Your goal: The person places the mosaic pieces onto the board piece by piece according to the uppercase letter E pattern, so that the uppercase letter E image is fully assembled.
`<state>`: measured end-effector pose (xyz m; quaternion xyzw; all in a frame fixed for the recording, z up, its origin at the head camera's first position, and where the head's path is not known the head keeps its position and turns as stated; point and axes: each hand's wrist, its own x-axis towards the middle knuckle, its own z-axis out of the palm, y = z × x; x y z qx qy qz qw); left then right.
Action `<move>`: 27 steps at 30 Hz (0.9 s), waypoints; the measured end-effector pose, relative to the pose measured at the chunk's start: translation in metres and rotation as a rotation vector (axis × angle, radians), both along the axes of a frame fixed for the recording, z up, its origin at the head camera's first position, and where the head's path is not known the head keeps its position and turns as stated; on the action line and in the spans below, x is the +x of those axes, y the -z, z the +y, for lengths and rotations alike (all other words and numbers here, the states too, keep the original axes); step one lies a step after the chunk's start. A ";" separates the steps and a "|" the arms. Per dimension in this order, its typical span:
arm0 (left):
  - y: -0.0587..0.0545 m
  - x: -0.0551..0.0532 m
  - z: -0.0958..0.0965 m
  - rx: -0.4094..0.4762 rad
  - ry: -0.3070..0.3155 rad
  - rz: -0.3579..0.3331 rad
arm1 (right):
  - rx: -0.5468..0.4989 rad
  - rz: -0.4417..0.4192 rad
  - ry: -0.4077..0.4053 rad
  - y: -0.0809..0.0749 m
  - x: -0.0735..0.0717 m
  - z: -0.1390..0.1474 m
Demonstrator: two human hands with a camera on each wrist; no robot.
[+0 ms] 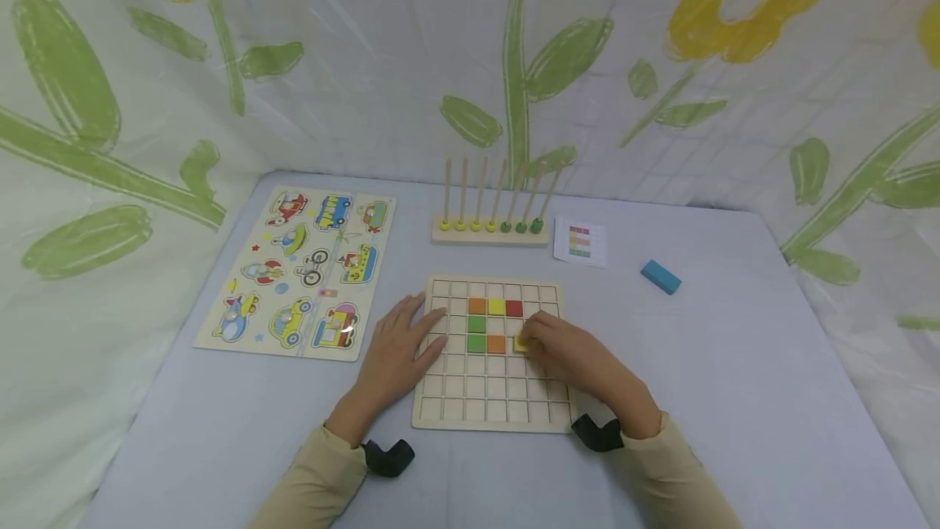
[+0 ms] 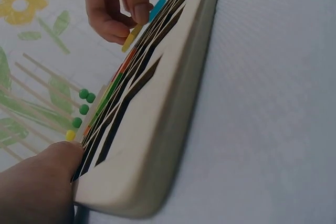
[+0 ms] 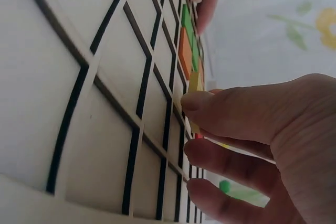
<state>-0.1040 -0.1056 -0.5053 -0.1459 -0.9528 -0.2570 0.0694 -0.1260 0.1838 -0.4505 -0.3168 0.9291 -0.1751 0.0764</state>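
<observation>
A wooden grid board lies on the table before me. My left hand rests at its left edge, with thumb and fingertips on the wood. Between thumb and fingers, my right hand pinches a yellow square tile, tilted close over the grid in the left wrist view. An orange tile, a yellow tile and a red tile sit side by side in an upper row. Below the first are two green tiles, and a second orange tile lies right of the lower one.
Behind the board stands a wooden rack with upright pegs and yellow and green beads. A printed pattern card lies beside it, and a blue block farther right. A picture puzzle board takes up the table's left side.
</observation>
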 end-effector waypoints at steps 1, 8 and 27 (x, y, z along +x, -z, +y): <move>0.001 0.000 0.000 0.002 0.002 -0.001 | -0.006 -0.005 -0.002 0.000 0.000 -0.001; 0.003 0.000 0.000 0.008 0.000 0.008 | -0.005 0.032 -0.051 0.004 0.000 -0.005; 0.003 0.000 0.000 0.012 -0.001 0.020 | -0.009 0.110 -0.100 0.003 0.000 -0.008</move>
